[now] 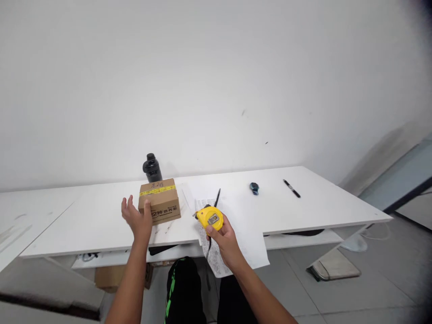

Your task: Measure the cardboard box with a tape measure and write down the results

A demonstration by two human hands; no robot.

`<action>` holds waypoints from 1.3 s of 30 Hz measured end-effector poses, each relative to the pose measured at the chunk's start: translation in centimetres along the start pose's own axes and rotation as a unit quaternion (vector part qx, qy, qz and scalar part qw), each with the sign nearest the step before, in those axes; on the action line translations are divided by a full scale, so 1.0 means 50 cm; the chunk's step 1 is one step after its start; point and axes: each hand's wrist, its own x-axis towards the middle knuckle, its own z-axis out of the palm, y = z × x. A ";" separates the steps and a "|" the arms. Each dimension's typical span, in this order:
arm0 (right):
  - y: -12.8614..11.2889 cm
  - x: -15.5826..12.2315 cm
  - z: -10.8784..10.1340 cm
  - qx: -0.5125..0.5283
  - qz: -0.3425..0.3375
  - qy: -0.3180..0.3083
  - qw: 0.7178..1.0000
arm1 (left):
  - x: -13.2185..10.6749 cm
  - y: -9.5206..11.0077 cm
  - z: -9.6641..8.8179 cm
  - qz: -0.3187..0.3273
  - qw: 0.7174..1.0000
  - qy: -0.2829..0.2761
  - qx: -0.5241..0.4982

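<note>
A small brown cardboard box (165, 204) with yellow tape across its top stands on the white table. At its left front corner is my left hand (137, 218), fingers spread apart and thumb in front of the box's printed face; whether the thumb touches it I cannot tell. My right hand (224, 240) is closed around a yellow tape measure (205, 217), held above printed paper sheets (248, 238). The tape measure's dark strap (209, 252) hangs below the hand. Behind the tape measure, a black pen (218, 197) lies on the paper, partly hidden.
A black bottle (152, 168) stands behind the box by the wall. To the right lie a dark wristwatch (254, 188) and a black marker (291, 188). The paper hangs over the table's (324, 202) front edge. Beneath is a shelf and another cardboard box (110, 276).
</note>
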 end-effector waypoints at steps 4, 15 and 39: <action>0.004 0.024 -0.051 0.043 -0.028 0.054 0.997 | -0.163 0.076 0.073 -0.028 0.978 -0.186 -0.089; 0.005 0.276 -0.257 -0.525 -0.077 -0.068 0.845 | -0.151 0.060 0.413 -0.310 0.776 -0.413 -0.363; 0.102 0.426 -0.342 -0.337 -0.072 -0.004 0.939 | -0.115 -0.030 0.509 -0.276 0.836 -0.360 -0.309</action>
